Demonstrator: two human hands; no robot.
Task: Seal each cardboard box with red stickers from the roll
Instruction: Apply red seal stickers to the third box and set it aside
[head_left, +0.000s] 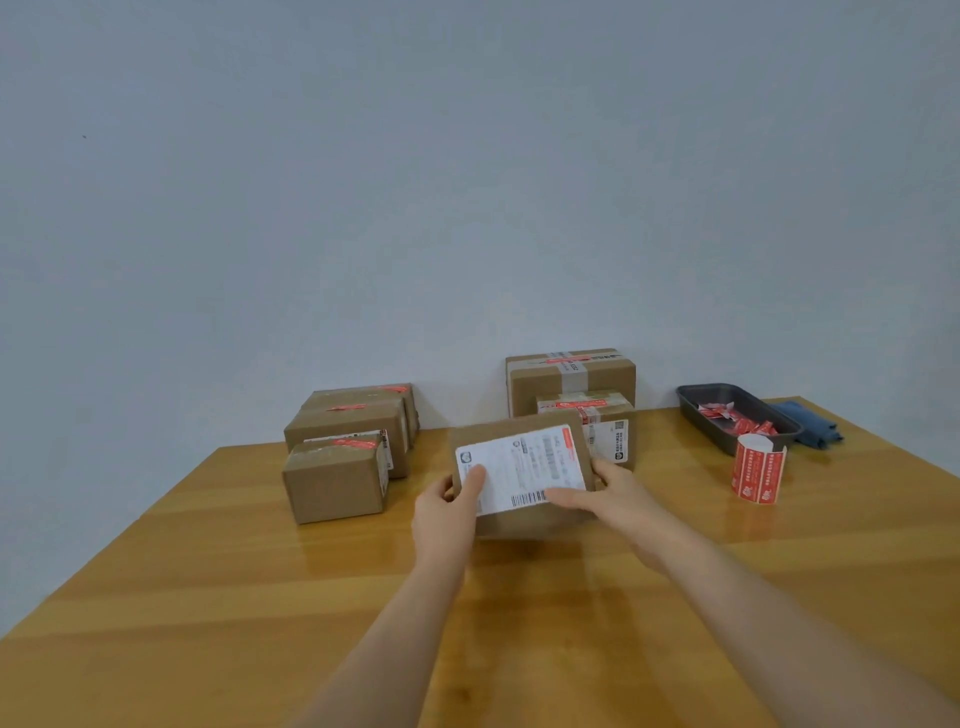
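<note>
Right, both hands are on one cardboard box (521, 475) at the middle of the bench (208, 597), and it is tipped up so its broad face, with the white shipping label (522, 467), looks back at the person. My read is that it is held this way to be turned or checked, so the seam that needs a sticker can be found; no red sticker shows on the face we can see.

Left hand (447, 512) first: it wraps the box's left edge, thumb laid flat on the label's lower left corner, the other fingers hidden behind the cardboard. Half closed, a firm clamp and not a pinch. Right hand (605, 493) mirrors it on the right edge, thumb stretched across the label near the barcode, fingers curled round the far side. Between them the box appears to hang just clear of the bench or to rest on its lower edge; I cannot tell which.

Off to the right, the roll of red stickers (758, 470) stands upright, well apart from the hands and untouched. Behind it sits a dark tray (693, 408) with red and white scraps in it, likely peeled backing, and a folded blue cloth (815, 423) lies beside the tray. Boxes stacked on the left (343, 457) and at the back (571, 384) already carry red strips, so they look done and parked out of the way.
</note>
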